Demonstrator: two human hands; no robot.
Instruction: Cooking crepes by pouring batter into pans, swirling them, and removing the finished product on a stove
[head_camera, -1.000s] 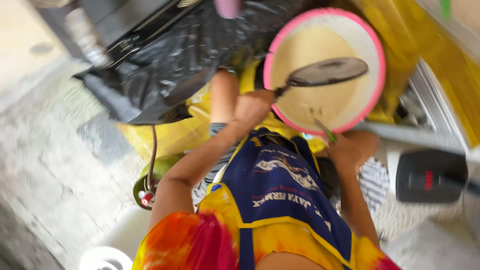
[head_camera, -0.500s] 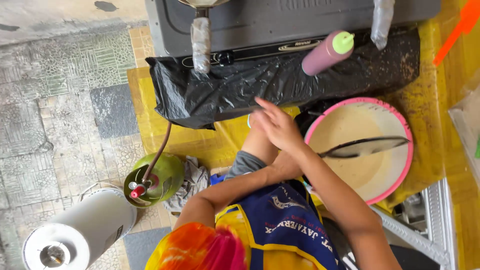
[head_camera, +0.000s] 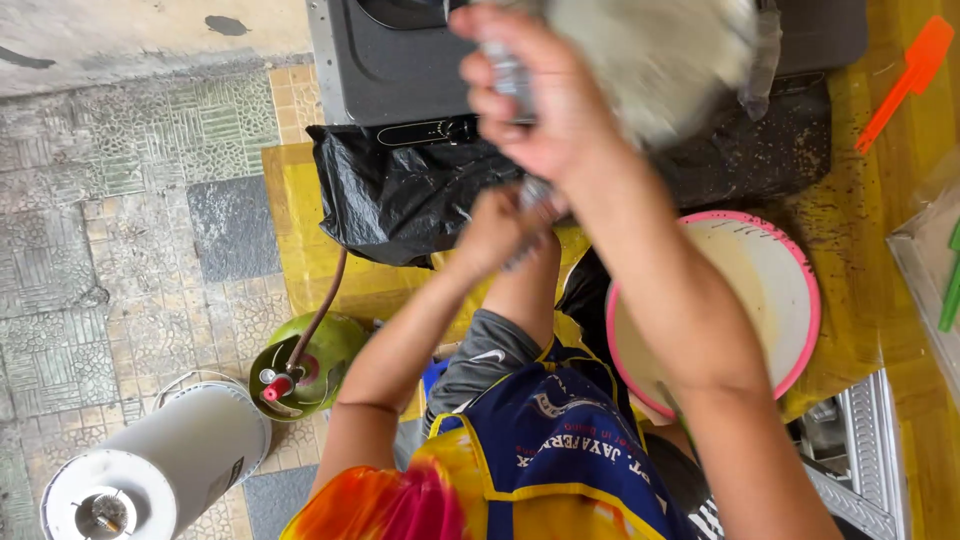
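My right hand (head_camera: 545, 95) is raised close to the camera, fingers closed around a blurred clear plastic item with pale contents (head_camera: 650, 60). Below it, my left hand (head_camera: 500, 235) is closed on a grey, blurred lower end of the same item (head_camera: 530, 195); motion blur hides what it is. Both hands are over the black plastic sheet (head_camera: 400, 200) in front of a dark stove (head_camera: 390, 60). A pink-rimmed basin of pale batter (head_camera: 770, 290) sits to the right of my right forearm.
An orange spatula (head_camera: 905, 75) lies on the yellow table cover (head_camera: 860, 330) at the upper right. On the tiled floor at left, a green gas cylinder (head_camera: 300, 365) with a brown hose stands beside a white cylinder (head_camera: 150, 470). A metal rack (head_camera: 860, 460) is at lower right.
My right hand has risen from beside the basin toward the camera, now gripping the plastic item. My left hand has come up beneath it. The ladle seen across the basin is gone from view.
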